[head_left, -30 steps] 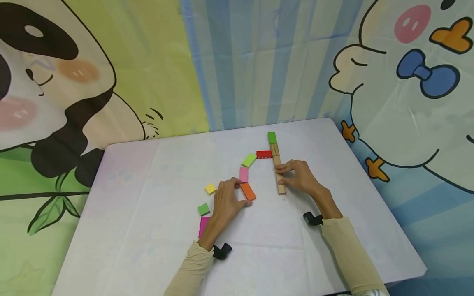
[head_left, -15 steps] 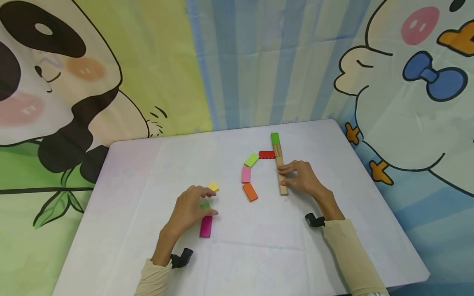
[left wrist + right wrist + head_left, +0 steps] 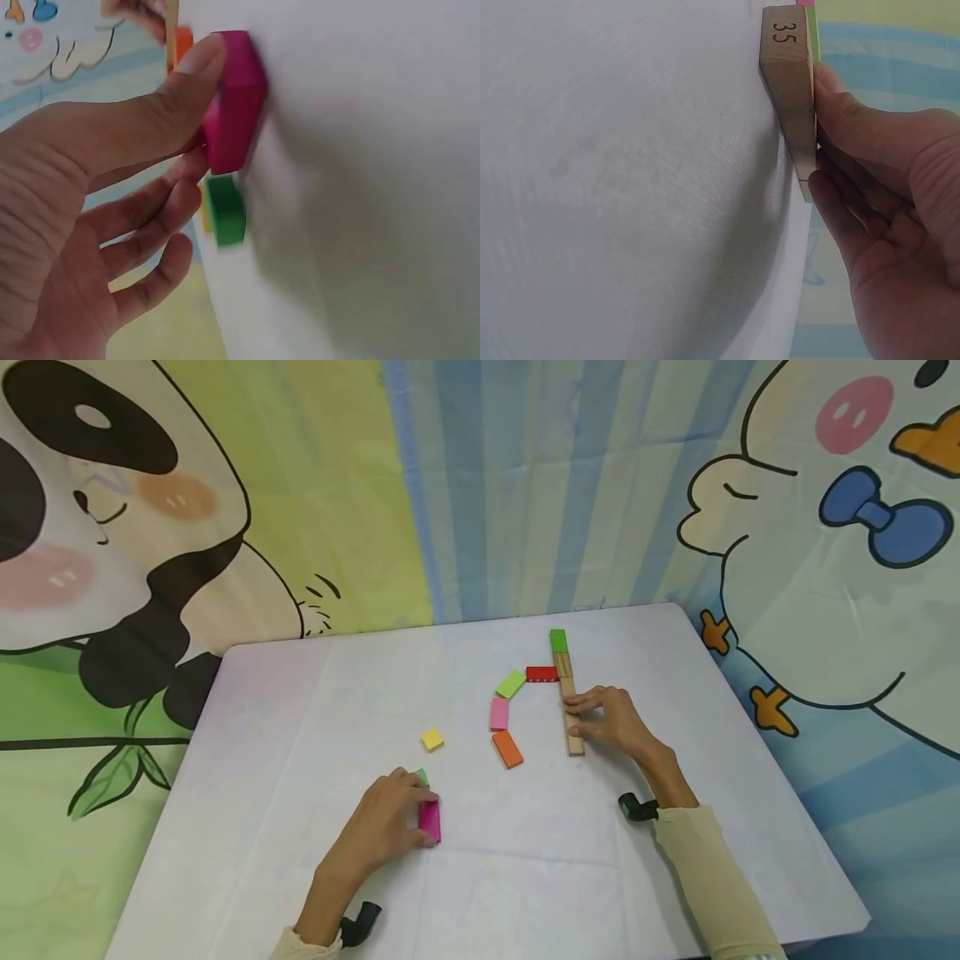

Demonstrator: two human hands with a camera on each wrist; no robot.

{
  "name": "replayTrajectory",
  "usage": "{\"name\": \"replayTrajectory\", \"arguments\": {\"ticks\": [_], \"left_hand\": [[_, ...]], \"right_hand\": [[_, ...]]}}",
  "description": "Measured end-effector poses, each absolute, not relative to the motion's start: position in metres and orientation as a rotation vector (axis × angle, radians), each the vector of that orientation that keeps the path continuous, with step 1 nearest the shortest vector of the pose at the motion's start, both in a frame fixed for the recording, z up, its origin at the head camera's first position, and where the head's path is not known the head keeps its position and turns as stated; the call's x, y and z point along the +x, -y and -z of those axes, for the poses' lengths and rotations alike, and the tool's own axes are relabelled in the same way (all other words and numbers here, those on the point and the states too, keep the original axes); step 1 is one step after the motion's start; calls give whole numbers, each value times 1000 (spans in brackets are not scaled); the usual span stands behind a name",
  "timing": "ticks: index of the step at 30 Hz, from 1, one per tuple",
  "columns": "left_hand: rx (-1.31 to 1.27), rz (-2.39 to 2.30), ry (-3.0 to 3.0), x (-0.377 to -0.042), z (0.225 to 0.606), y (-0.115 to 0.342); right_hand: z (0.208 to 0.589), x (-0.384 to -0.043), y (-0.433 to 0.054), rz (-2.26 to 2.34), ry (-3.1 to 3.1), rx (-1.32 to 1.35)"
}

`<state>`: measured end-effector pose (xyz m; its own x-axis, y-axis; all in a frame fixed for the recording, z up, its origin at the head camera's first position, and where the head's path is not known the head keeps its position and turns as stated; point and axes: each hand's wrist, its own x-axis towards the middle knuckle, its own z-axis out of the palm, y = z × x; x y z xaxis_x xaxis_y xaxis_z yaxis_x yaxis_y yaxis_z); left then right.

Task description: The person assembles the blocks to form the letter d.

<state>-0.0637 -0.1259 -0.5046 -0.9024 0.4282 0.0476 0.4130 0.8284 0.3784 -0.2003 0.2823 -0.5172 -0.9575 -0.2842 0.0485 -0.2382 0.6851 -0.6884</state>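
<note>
My left hand [image 3: 386, 822] pinches a magenta block [image 3: 430, 821] between thumb and fingers, low over the table. In the left wrist view the thumb lies along one side of this magenta block [image 3: 236, 112]. Just beyond it lies a green block [image 3: 226, 210], partly hidden by the hand in the head view. My right hand [image 3: 611, 718] rests its thumb and fingertips on a row of plain wooden blocks [image 3: 566, 683]. In the right wrist view, the near wooden block [image 3: 789, 71] has 35 stamped on its end.
A bright green block [image 3: 558, 641] tops the wooden row. From it a red block [image 3: 542, 674], a lime block [image 3: 512, 684], a pink block [image 3: 498, 714] and an orange block [image 3: 507, 749] curve leftward. A yellow block [image 3: 432, 740] lies apart on the white table [image 3: 300, 760].
My left hand has left the orange block, moved left and toward me, and now grips the magenta block, which has shifted slightly right. The right hand stays on the wooden row.
</note>
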Motion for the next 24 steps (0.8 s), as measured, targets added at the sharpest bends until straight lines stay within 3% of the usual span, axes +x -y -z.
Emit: {"name": "replayTrajectory", "arguments": {"ticks": [7, 13, 24], "left_hand": [[987, -473, -3003, -56, 515, 65], [1261, -77, -3109, -67, 515, 14], [1262, -504, -2733, -94, 506, 28]], "right_hand": [[515, -198, -284, 1133, -2835, -452], [512, -204, -282, 1189, -2837, -525], [515, -200, -280, 1180, -2841, -499]]}}
